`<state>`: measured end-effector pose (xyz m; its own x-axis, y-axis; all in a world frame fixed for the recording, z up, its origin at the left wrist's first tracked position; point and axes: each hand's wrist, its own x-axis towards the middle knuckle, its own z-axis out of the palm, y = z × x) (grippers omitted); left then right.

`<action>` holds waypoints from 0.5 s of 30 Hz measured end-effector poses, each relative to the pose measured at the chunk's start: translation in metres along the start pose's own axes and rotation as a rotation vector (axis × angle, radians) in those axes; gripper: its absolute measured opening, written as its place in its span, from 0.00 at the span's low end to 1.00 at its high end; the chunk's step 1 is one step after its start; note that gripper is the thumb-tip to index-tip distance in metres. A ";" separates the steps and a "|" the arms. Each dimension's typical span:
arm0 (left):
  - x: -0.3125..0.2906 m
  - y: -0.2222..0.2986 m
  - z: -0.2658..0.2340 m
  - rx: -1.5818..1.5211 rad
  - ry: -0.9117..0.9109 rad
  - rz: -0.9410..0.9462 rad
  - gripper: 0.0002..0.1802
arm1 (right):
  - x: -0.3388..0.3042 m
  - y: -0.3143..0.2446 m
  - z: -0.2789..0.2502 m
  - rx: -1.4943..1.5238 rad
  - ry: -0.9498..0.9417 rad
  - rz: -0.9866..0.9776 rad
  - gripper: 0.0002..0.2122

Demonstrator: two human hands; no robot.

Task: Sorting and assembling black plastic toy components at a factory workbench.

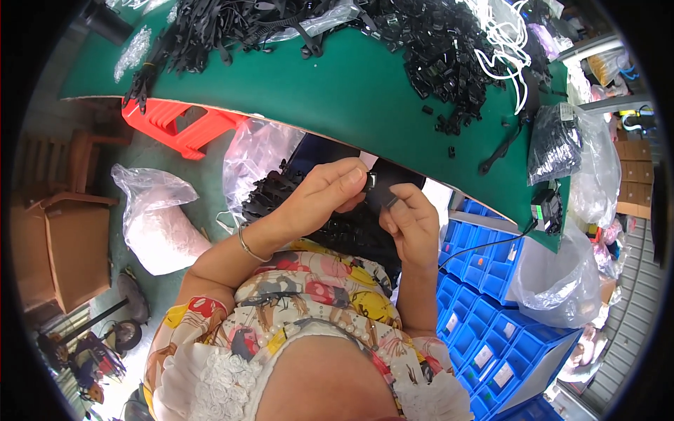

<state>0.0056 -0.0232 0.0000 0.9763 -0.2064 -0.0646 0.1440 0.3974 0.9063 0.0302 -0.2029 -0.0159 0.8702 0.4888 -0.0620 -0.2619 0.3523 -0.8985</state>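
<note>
My left hand (324, 193) and my right hand (411, 223) meet just below the edge of the green table (337, 91). Between their fingertips they pinch a small black plastic part (379, 189). The left thumb and forefinger press on its upper left side, and the right fingers grip its lower right side. A thin bracelet sits on my left wrist. Under the hands lies a clear bag of black plastic parts (281, 189) in my lap.
A large heap of black plastic parts (435, 49) and white cords (505, 35) covers the table's far side. Blue compartment bins (491, 316) stand at my right. A red stool (175, 123), white filled bags (165, 224) and brown boxes (67, 252) are at my left.
</note>
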 end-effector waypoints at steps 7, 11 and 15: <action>-0.004 -0.010 -0.003 -0.161 -0.086 -0.020 0.18 | 0.009 0.003 -0.005 0.204 -0.147 0.231 0.08; -0.005 -0.013 -0.002 -0.180 -0.094 -0.040 0.19 | 0.008 0.004 -0.006 0.206 -0.128 0.265 0.07; -0.005 -0.016 0.000 -0.208 -0.113 -0.051 0.19 | 0.006 0.011 -0.004 0.307 -0.130 0.189 0.07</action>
<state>-0.0014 -0.0281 -0.0142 0.9443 -0.3253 -0.0504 0.2344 0.5570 0.7968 0.0347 -0.1993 -0.0278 0.7398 0.6580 -0.1406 -0.5424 0.4595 -0.7033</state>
